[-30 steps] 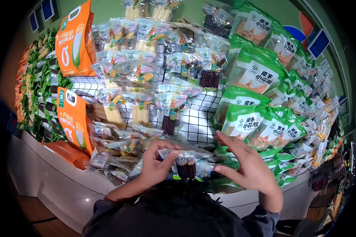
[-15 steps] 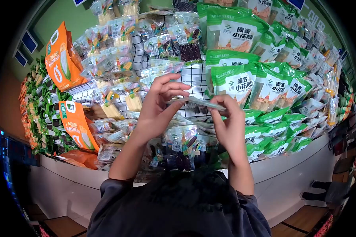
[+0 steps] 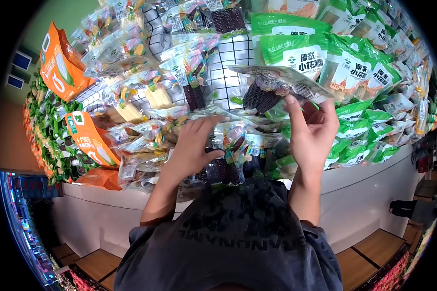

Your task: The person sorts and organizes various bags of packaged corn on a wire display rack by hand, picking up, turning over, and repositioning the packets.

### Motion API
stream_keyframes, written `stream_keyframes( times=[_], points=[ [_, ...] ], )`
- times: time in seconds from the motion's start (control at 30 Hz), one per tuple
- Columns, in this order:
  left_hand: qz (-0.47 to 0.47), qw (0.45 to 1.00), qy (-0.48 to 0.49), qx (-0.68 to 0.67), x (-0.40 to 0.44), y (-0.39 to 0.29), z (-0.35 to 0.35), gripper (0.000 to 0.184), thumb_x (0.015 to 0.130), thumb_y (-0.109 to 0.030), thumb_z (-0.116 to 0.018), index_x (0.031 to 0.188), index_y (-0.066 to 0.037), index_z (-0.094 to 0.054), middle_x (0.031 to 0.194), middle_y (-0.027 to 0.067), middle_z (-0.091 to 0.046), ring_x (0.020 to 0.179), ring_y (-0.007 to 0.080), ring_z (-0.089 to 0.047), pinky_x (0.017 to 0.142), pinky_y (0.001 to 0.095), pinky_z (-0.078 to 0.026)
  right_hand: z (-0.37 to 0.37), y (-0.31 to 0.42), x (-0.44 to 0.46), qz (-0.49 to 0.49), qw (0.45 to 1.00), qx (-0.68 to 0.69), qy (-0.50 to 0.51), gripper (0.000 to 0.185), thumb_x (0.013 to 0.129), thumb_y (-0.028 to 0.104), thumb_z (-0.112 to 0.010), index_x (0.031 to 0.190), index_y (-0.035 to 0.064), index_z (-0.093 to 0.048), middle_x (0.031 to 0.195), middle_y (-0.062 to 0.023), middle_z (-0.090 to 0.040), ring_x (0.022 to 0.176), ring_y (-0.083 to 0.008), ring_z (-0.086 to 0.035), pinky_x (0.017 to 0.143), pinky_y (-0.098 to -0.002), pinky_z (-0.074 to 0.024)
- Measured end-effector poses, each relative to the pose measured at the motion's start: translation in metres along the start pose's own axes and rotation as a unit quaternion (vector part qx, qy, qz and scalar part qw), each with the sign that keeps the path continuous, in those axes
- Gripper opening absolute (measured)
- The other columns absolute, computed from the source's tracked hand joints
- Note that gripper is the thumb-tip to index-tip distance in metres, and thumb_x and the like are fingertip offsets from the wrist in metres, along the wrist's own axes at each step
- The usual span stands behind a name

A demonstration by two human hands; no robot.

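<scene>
While the green-topped packets (image 3: 296, 60) toward the right side of the display counter (image 3: 354, 194) carry 傣家小花糯 in bold black characters on white panels, the lower orange bag (image 3: 90, 138) near the left end reads 十月稻田 in slanting white script, and the upper orange bag (image 3: 60, 63) behind it is lettered too small to make out. The held bag of dark corn (image 3: 264, 94) shows a striped patch like a barcode toward its right end (its other print is too blurred to read). Half a second ago both hands met at this bag and it was seen nearly edge-on; now it is tipped so that the dark cobs show through the clear film, and the left hand (image 3: 192, 145) has come away and dropped toward the counter's near edge. The right hand (image 3: 315, 131) alone has the bag, pinching its lower right part between thumb and fingers, and holds it above the middle of the counter, just in front of the green-topped packets and beside the checked cloth (image 3: 230, 60). The left hand is half open, fingers loosely spread and thumb apart, over the dark corn packs (image 3: 223, 169) by the near edge; whether it touches them cannot be told, and nothing shows in its grasp.
</scene>
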State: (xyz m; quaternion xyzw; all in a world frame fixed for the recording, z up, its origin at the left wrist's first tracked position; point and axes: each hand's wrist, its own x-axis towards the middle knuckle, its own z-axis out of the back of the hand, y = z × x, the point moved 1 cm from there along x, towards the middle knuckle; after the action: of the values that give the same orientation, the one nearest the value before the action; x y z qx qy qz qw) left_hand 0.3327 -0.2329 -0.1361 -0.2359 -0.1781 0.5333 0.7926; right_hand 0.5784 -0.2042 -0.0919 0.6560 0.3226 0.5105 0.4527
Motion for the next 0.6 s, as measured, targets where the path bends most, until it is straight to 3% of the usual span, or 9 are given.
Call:
stream_keyframes(
  times=[0.03,0.1,0.2,0.27,0.3,0.4,0.43,0.6],
  points=[
    [-0.008,1.0,-0.021,0.001,0.001,0.0,-0.003,0.082,0.073,-0.014,-0.09,0.145,-0.013,-0.052,0.128,0.0111,-0.061,0.125,0.0352,-0.053,0.107,0.0463,-0.037,-0.003,-0.006,0.001,-0.009,1.0,0.005,0.001,0.026,0.095,-0.005,-0.07,0.118,-0.0013,-0.06,0.101,-0.0042,-0.067,0.088,-0.0073,-0.063,0.074,-0.0225,-0.053],
    [-0.002,1.0,-0.008,0.004,0.001,0.0,-0.004,0.082,0.073,-0.015,-0.09,0.145,-0.013,-0.052,0.128,0.011,-0.061,0.125,0.0351,-0.053,0.107,0.046,-0.037,-0.016,-0.006,0.003,-0.014,1.0,0.016,-0.001,0.022,0.096,-0.004,-0.069,0.116,0.0002,-0.06,0.099,-0.0027,-0.065,0.086,-0.0071,-0.062,0.073,-0.0234,-0.0523],
    [0.017,0.999,0.028,0.014,0.002,-0.002,0.0,0.078,0.077,-0.019,-0.088,0.146,-0.012,-0.052,0.132,0.0123,-0.06,0.127,0.0351,-0.052,0.109,0.045,-0.037,-0.045,-0.034,0.008,0.077,0.996,-0.047,-0.019,0.023,0.093,-0.007,-0.065,0.114,-0.0009,-0.061,0.103,-0.0114,-0.065,0.091,-0.0205,-0.067,0.075,-0.0303,-0.0551],
    [-0.025,1.0,0.003,-0.019,0.002,0.006,0.0,0.073,0.082,-0.02,-0.085,0.147,-0.011,-0.052,0.136,0.0146,-0.059,0.13,0.0365,-0.052,0.11,0.0452,-0.038,-0.063,-0.049,0.013,0.042,0.996,-0.075,-0.009,0.024,0.091,-0.007,-0.061,0.114,-0.0011,-0.061,0.105,-0.0172,-0.064,0.093,-0.0325,-0.067,0.077,-0.0356,-0.055],
    [-0.035,0.997,0.008,-0.069,0.007,0.006,0.007,0.068,0.087,-0.02,-0.081,0.148,-0.008,-0.052,0.143,0.0185,-0.056,0.134,0.039,-0.05,0.112,0.0453,-0.04,-0.07,-0.053,0.016,0.061,0.994,-0.093,-0.012,0.023,0.092,-0.004,-0.061,0.115,0.0004,-0.06,0.107,-0.0198,-0.064,0.094,-0.0405,-0.065,0.08,-0.0438,-0.0538],
    [-0.041,0.997,-0.056,0.031,0.02,0.013,0.025,0.065,0.09,-0.02,-0.079,0.147,-0.005,-0.052,0.146,0.0216,-0.053,0.136,0.0413,-0.049,0.113,0.0456,-0.041,-0.086,-0.067,0.028,0.078,0.98,-0.184,-0.026,0.022,0.093,-0.001,-0.062,0.115,0.0014,-0.059,0.108,-0.0213,-0.064,0.098,-0.0454,-0.064,0.081,-0.0503,-0.0518],
    [-0.04,0.996,-0.07,0.041,0.026,0.015,0.032,0.066,0.092,-0.023,-0.077,0.149,-0.004,-0.051,0.152,0.0272,-0.047,0.141,0.0447,-0.046,0.116,0.0464,-0.04,-0.091,-0.075,0.031,0.089,0.975,-0.198,-0.038,0.024,0.094,0.002,-0.062,0.117,0.003,-0.057,0.11,-0.0216,-0.063,0.1,-0.0477,-0.063,0.081,-0.0542,-0.0505],
    [-0.003,0.994,-0.037,0.103,0.052,0.029,0.041,0.075,0.095,-0.031,-0.074,0.156,-0.002,-0.042,0.158,0.0389,-0.033,0.149,0.0516,-0.033,0.121,0.0486,-0.032,-0.105,-0.102,0.041,0.087,0.959,-0.256,-0.09,0.031,0.093,0.001,-0.061,0.122,0.0051,-0.051,0.116,-0.0214,-0.06,0.098,-0.0482,-0.063,0.08,-0.0555,-0.051]
  ],
)
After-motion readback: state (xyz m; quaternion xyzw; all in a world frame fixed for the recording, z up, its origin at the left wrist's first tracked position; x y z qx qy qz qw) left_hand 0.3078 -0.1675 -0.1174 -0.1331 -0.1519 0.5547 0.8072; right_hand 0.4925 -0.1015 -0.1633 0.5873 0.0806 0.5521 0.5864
